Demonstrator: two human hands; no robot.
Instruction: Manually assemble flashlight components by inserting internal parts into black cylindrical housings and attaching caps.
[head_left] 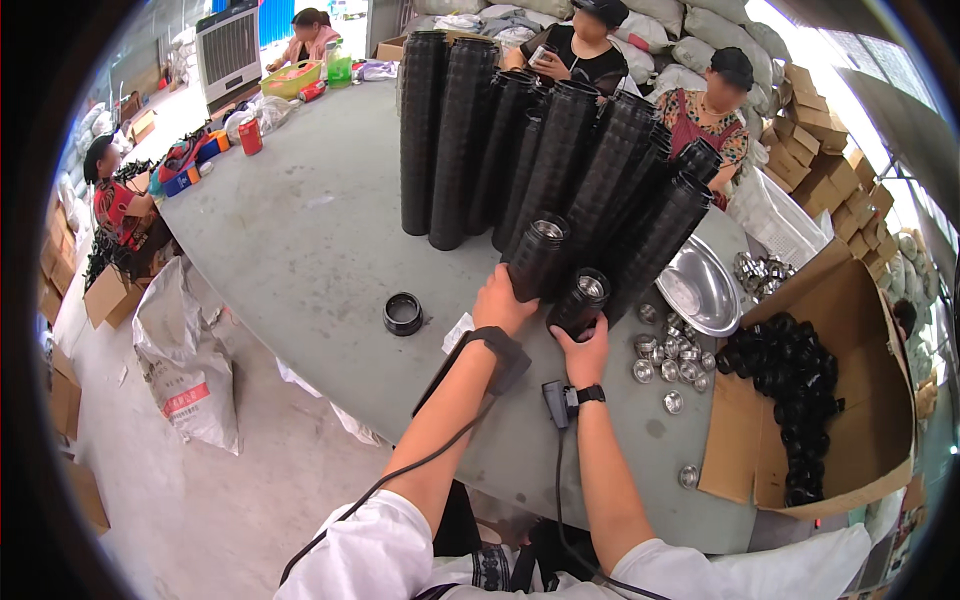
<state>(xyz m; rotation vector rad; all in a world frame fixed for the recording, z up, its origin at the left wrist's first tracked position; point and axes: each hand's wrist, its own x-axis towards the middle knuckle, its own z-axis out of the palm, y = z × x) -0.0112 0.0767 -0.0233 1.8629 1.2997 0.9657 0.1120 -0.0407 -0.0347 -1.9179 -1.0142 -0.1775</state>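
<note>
My left hand [507,303] is closed round the lower part of a short black cylinder [535,262] with a shiny silver cup in its top. Close by on the right, my right hand [584,352] grips a second black cylinder [575,312], also with silver metal in its open end. Both pieces tilt slightly, just in front of a cluster of tall black ribbed columns [450,150]. To the left of my hands, a loose black ring [403,313] lies on the grey table [300,240]. Small silver metal cups [673,402] are scattered right of my right hand.
A silver metal bowl [697,290] rests at the right beside an open cardboard box [735,450] of black rings [790,375]. A red can [250,137] stands far left. Several people sit around the table. A white sack [185,350] stands on the floor at left.
</note>
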